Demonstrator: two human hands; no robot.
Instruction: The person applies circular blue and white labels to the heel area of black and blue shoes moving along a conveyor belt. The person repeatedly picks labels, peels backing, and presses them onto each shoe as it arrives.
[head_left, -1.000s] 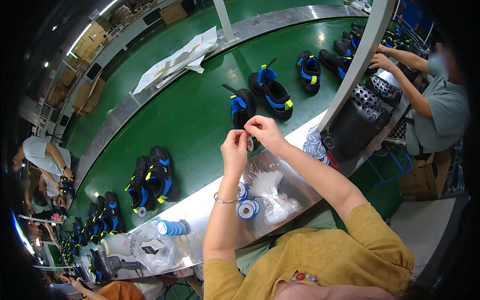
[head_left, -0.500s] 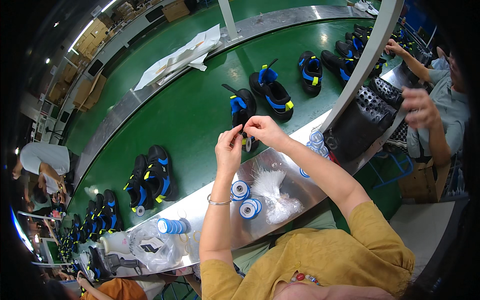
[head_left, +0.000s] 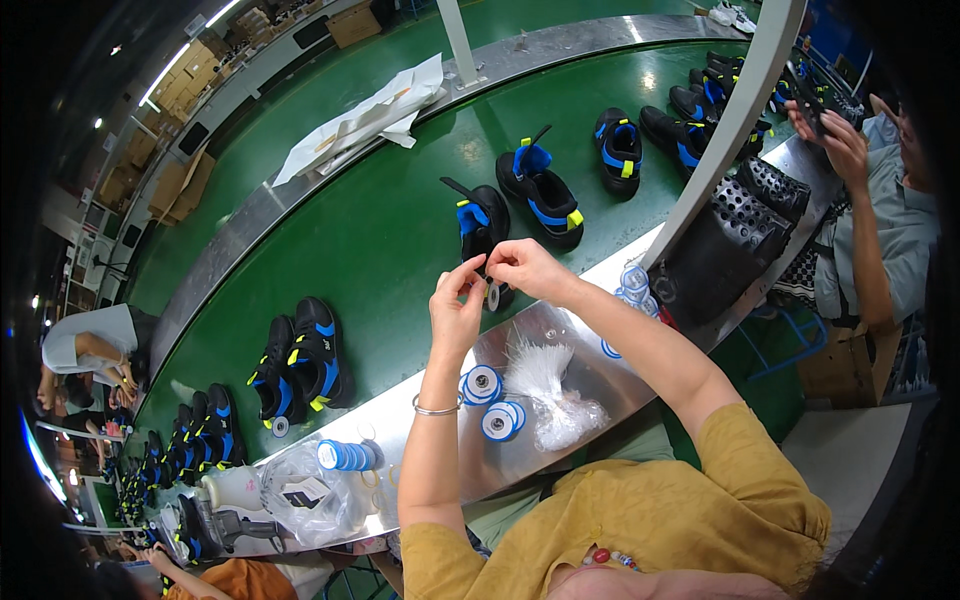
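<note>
My left hand (head_left: 456, 312) and my right hand (head_left: 528, 268) meet over the near edge of the green belt, fingertips pinched close together. What they pinch is too small to make out. Just below the fingertips hangs a round grey-and-white tag (head_left: 492, 297). Right behind them stands a black-and-blue shoe (head_left: 484, 222) with its strap raised, its near end partly covered by my hands. On the metal ledge below lie round blue-rimmed tags (head_left: 482, 384) in small stacks, beside a bundle of thin clear plastic fasteners (head_left: 540, 372) in a clear bag.
Another strap-raised shoe (head_left: 546, 200) and a single shoe (head_left: 619, 150) stand farther right. A shoe pair (head_left: 318, 350) is at left. The ledge holds a blue tag stack (head_left: 346, 455), a plastic bag (head_left: 305, 495) and black perforated objects (head_left: 715, 240). A white post (head_left: 725, 130) rises at right, near a co-worker (head_left: 870, 220).
My hands stay nearly in place, fingertips still together by the shoe. At right, the co-worker's hand has risen and now holds up a dark object.
</note>
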